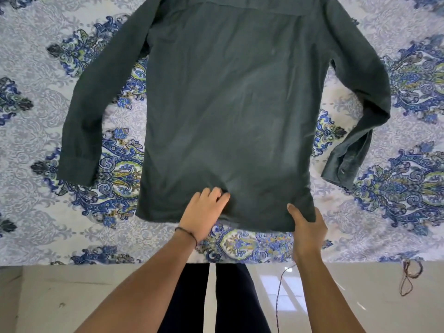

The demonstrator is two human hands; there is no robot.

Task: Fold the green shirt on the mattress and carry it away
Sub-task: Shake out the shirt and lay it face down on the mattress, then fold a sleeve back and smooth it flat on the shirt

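Head camera looked down past my two bare forearms and my two legs in dark trousers [228, 296] to a pale glossy floor [96, 296]. One thin cord [278, 296] trailed across that floor by my right arm, and one loop of brown string [408, 277] hung off the mattress edge further right. A single dark thread band [189, 233] circled my left wrist.

My left hand [204, 212] lay palm down on the shirt's hem, fingers [216, 192] loosely spread and curled, pressing the cloth so that it puckered just beyond them. My right hand [307, 229] gripped the hem's right corner, thumb [294, 212] on top and the other fingers tucked under the cloth, out of sight.

One green shirt [228, 104] lay spread flat, back up, on the mattress [36, 212], its hem near me and its shoulders running out of the top of the frame. It had two long sleeves: the left sleeve [91, 111] lay straight, angled outward, its cuff flat; the right sleeve [360, 87] bent back at the elbow, its cuff [341, 167] turned open and showing one small button.

One printed sheet covered the mattress, white and grey with repeated blue and yellow-green paisley medallions, and filled the view to both sides.
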